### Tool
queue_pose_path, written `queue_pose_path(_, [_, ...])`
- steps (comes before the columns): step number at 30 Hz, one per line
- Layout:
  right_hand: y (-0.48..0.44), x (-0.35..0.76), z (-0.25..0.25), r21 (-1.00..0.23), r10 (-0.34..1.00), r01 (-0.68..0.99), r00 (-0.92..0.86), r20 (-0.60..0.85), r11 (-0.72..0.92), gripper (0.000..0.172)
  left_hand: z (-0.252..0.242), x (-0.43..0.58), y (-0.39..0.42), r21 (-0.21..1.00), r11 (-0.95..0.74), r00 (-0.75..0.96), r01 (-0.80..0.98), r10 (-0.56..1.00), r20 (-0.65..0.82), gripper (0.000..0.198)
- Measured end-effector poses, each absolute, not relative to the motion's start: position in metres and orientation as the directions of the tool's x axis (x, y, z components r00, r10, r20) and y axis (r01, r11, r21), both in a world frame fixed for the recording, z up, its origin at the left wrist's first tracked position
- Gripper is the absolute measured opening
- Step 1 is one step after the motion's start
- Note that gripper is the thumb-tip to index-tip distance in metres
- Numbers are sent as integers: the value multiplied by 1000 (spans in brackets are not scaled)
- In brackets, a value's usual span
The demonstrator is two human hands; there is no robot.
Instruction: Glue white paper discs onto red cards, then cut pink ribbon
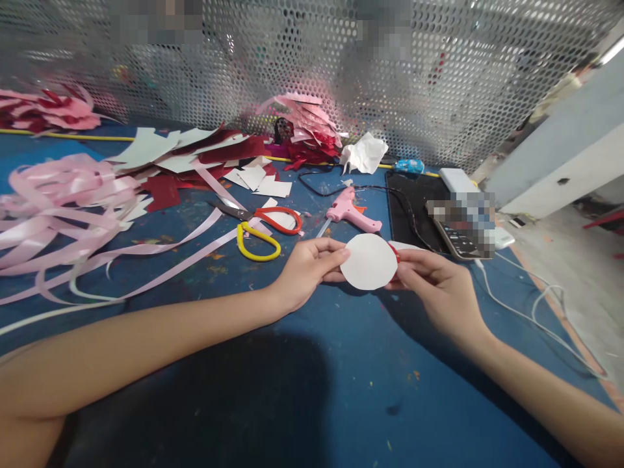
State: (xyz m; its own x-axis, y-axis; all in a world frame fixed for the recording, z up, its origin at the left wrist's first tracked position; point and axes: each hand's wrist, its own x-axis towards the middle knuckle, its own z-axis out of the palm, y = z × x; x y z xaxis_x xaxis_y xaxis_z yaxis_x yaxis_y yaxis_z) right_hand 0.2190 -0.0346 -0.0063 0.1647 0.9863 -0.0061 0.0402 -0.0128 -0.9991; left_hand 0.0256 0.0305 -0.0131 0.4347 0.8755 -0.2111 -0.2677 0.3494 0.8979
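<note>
Between my two hands is a white paper circle point(369, 262), held a little above the blue table. My left hand point(309, 270) pinches its left edge, thumb on top and fingers beneath. At the right edge, my right hand point(436, 283) has its thumb and fingers closed on a small red piece point(395, 253) that shows from behind the circle; most of that piece is hidden. Just beyond the circle lies a pink glue gun point(351, 211), its nozzle toward the left. Scissors point(258, 224) with one red and one yellow handle loop rest left of it.
Pink ribbon point(73, 201) spreads over the left side. White and dark red paper pieces point(185, 153) are piled at the back, near pink and red strips point(309, 127) and crumpled white paper point(364, 153). A phone point(458, 227) and white cable point(531, 318) lie right. A perforated metal panel point(302, 58) stands behind.
</note>
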Motion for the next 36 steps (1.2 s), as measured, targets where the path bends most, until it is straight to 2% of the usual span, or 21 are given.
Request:
queue_pose_path(8, [-31,218,-17,-990,990,-115,109,-94,-82,25,-15,25,29,917,318,433,-243,881,-191,24])
queue_pose_path(15, [-31,215,-18,-987,985,-95,106,-139,-129,28,-17,23,30,924,314,468,-216,864,-185,38])
queue_pose_path(21, [-34,213,-18,-982,993,-162,51,-105,-96,32,-15,23,28,942,280,427,-183,886,-180,34])
queue_pose_path(27, [-34,209,-13,-993,990,-7,77,-121,-120,29,-13,23,28,952,266,447,-152,877,-174,28])
queue_pose_path(36, [-34,211,-14,-993,993,37,43,-110,-111,20,-10,23,25,961,249,520,-118,840,-154,29])
